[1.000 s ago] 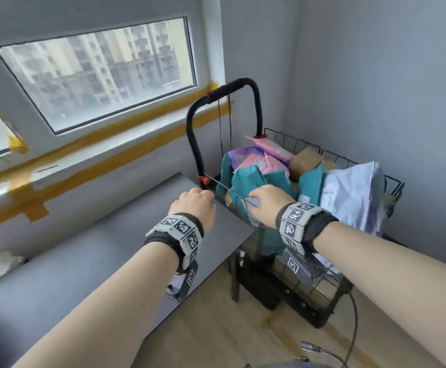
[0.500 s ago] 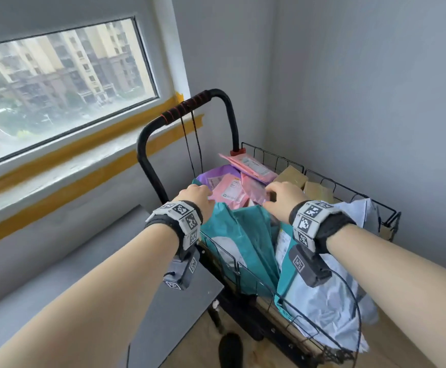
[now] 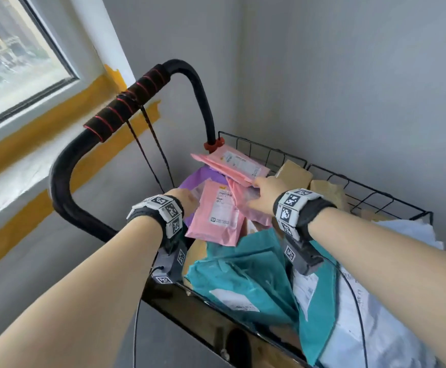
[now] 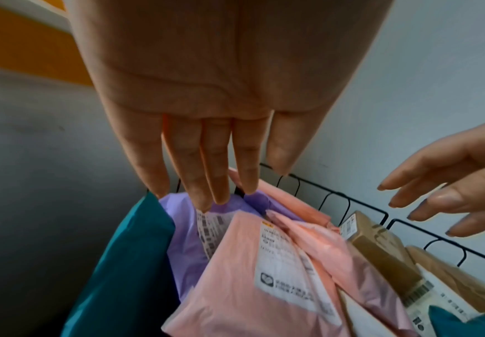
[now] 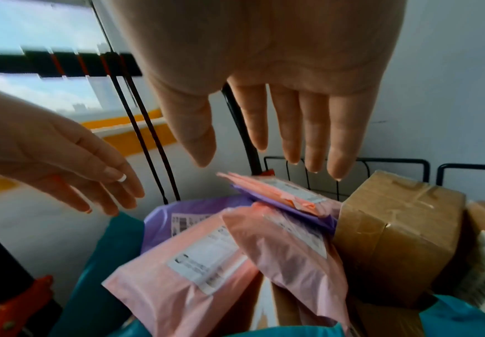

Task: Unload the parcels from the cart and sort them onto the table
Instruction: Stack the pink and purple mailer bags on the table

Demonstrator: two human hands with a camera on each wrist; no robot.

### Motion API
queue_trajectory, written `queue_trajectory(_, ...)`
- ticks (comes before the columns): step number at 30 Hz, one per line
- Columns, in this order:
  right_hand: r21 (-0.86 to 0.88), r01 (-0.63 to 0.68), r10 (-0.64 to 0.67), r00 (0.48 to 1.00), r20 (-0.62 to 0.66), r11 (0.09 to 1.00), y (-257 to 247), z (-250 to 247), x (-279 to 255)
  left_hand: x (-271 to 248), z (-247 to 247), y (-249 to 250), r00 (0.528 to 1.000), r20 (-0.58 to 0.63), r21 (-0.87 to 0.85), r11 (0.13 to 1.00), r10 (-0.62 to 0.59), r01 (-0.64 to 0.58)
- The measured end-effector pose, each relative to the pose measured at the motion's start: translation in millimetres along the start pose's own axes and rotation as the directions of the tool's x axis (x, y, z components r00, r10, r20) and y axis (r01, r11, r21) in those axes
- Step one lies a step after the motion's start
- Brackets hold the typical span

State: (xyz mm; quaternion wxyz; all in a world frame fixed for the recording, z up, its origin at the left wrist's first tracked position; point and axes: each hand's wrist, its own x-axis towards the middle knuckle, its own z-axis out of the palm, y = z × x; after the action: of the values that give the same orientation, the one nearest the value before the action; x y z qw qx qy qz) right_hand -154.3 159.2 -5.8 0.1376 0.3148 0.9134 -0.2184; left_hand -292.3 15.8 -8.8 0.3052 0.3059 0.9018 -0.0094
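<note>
A black wire cart (image 3: 370, 197) stands in the room's corner, heaped with parcels. Pink mailer bags (image 3: 217, 211) (image 4: 253, 273) (image 5: 186, 269) lie on top near the handle, over a purple bag (image 3: 198, 179) (image 4: 189, 246) (image 5: 195, 209). Teal bags (image 3: 245, 277), brown cardboard boxes (image 3: 294, 172) (image 5: 394, 232) and a grey-white bag (image 3: 375, 314) fill the remainder. My left hand (image 3: 186, 199) (image 4: 215, 159) hovers with straight fingers just over the purple and pink bags, holding nothing. My right hand (image 3: 265, 191) (image 5: 279, 127) reaches flat over the pink bags beside a box, its palm empty.
The cart's black padded handle (image 3: 126, 107) arches up at the left, close to my left arm. Grey walls close in behind and to the right. A window (image 3: 12, 49) with yellow tape beneath it is at upper left. A dark table edge (image 3: 163, 298) sits under my left wrist.
Both hands have moved forward from the cart's near rim and teal bags to above the pink and purple bags. The view has swung right and closer to the cart.
</note>
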Motion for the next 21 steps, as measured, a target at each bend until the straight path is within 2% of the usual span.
queue_trajectory(5, -0.145, -0.007, 0.028, 0.989, 0.143, 0.989, -5.2, 32.1, 36.2, 45.3, 23.3, -9.7, 0.985, 0.170, 0.001, 1.000, 0.028, -0.028)
queue_trajectory(8, -0.197, 0.017, 0.014, 0.988, 0.155, 0.980, -5.1, 46.9, 53.1, 58.6, 34.6, -12.5, 0.970, 0.234, -0.039, 0.997, 0.072, -0.064)
queue_trajectory(11, -0.232, -0.026, 0.070, 0.981, 0.182, 0.972, -1.6, 52.9, 65.8, 62.6, 38.6, -11.5, 0.956, 0.282, -0.120, 0.992, 0.079, -0.046)
queue_trajectory(15, -0.222, -0.108, 0.146, 0.976, 0.161, 0.969, 4.6, 51.0, 63.8, 63.2, 39.5, -13.7, 0.951, 0.297, -0.234, 0.972, 0.086, -0.015)
queue_trajectory(21, -0.316, -0.048, 0.098, 0.985, 0.142, 0.948, 4.0, 45.0, 55.6, 47.9, 30.2, -12.0, 0.969, 0.234, -0.352, 0.936, 0.076, 0.012)
